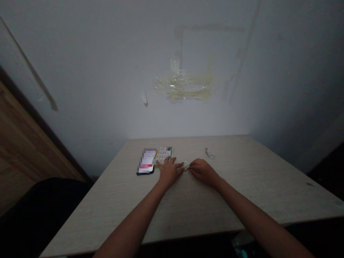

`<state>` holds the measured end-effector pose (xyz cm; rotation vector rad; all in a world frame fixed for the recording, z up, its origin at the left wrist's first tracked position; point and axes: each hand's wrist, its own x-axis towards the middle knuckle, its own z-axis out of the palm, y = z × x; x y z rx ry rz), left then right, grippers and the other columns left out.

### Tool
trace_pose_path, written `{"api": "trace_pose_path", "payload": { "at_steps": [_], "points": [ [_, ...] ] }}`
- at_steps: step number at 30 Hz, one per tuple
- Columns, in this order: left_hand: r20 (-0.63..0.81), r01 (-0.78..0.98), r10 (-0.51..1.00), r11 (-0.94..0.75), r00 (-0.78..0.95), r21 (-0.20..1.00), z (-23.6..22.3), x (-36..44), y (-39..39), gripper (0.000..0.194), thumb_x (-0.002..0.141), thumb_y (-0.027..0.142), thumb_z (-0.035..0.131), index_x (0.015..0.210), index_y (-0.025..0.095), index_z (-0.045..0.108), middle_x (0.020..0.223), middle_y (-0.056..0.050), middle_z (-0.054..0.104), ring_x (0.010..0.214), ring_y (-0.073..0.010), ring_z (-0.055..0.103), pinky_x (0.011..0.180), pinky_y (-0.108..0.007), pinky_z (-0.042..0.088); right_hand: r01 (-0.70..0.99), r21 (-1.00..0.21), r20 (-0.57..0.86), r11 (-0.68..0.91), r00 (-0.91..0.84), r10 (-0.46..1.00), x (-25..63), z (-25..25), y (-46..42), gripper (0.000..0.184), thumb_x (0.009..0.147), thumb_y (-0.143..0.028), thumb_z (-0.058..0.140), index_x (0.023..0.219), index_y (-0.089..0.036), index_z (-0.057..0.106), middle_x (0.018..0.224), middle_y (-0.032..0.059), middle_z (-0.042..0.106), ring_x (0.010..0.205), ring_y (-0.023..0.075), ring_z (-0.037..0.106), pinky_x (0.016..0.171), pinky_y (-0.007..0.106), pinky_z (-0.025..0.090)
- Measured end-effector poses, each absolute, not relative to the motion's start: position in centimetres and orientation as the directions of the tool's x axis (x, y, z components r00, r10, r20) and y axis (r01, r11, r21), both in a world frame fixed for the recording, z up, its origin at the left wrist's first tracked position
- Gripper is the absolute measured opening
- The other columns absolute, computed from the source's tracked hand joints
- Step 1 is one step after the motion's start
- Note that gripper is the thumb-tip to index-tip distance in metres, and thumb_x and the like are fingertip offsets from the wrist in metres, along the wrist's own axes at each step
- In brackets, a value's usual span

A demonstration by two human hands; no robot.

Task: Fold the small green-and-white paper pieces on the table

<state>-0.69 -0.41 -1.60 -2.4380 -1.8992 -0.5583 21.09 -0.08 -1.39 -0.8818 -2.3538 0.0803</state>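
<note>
A small pale piece with a yellow part (185,167) lies at the middle of the table, between my two hands; it is too small to name. My left hand (170,173) has its thumb and index finger closed at the piece's left side, while the other fingers spread toward a printed sheet (162,154). From the right, my right hand (203,170) pinches the piece with its fingertips, the remaining fingers curled. The fingers partly hide it. The sheet has rows of small pictures and a green edge.
A phone (147,161) with a lit, partly blurred screen lies left of the sheet. Beyond my right hand is a crumpled clear wrapper (209,153). The pale wooden table (120,200) meets a wall with tape on it (185,86). A dark chair-like shape (45,211) stands at left.
</note>
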Motion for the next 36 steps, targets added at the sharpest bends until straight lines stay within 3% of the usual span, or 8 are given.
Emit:
{"api": "trace_pose_path", "payload": {
  "at_steps": [7, 16, 25, 36],
  "points": [
    [0.253, 0.948, 0.949, -0.243, 0.189, 0.205, -1.0, -0.6, -0.6, 0.034, 0.089, 0.058, 0.054, 0.12, 0.05, 0.065, 0.148, -0.001, 0.049, 0.143, -0.0406, 0.026, 0.103, -0.083, 0.001, 0.603, -0.189, 0.516, 0.775, -0.611, 0.601, 20.6, -1.5, -0.4, 0.02, 0.092, -0.023, 0.059, 0.104, -0.025, 0.075, 0.099, 0.0072, 0.068, 0.092, 0.0192, 0.06, 0.084, 0.034, 0.044],
    [0.223, 0.948, 0.957, -0.234, 0.186, 0.214, -0.4, -0.6, -0.3, 0.035, 0.084, 0.06, 0.059, 0.117, 0.052, 0.067, 0.152, 0.0, 0.045, 0.144, -0.0424, 0.023, 0.103, -0.082, 0.002, 0.762, -0.183, 0.507, 0.621, -0.468, 0.724, 20.4, -1.5, -0.4, 0.015, 0.083, -0.021, 0.068, 0.093, -0.024, 0.078, 0.094, 0.0074, 0.064, 0.094, 0.0209, 0.057, 0.08, 0.033, 0.043],
    [0.258, 0.945, 0.949, -0.242, 0.182, 0.222, -0.9, -0.6, -0.2, 0.034, 0.083, 0.059, 0.06, 0.116, 0.052, 0.067, 0.15, 0.0, 0.047, 0.143, -0.0425, 0.026, 0.102, -0.084, 0.003, 0.841, -0.254, 0.47, 0.477, -0.324, 0.821, 20.5, -1.1, -0.4, 0.013, 0.084, -0.026, 0.067, 0.087, -0.023, 0.079, 0.091, 0.0069, 0.063, 0.089, 0.0195, 0.056, 0.08, 0.031, 0.045],
    [0.274, 0.942, 0.941, -0.259, 0.198, 0.211, -1.2, -0.7, -0.4, 0.032, 0.086, 0.059, 0.057, 0.117, 0.053, 0.066, 0.148, 0.0, 0.049, 0.144, -0.0406, 0.025, 0.102, -0.083, -0.002, 0.83, -0.359, 0.453, 0.428, -0.246, 0.857, 21.1, -2.4, 1.1, 0.017, 0.087, -0.029, 0.064, 0.087, -0.021, 0.079, 0.09, 0.007, 0.064, 0.087, 0.0185, 0.059, 0.08, 0.031, 0.047]
  ]
}}
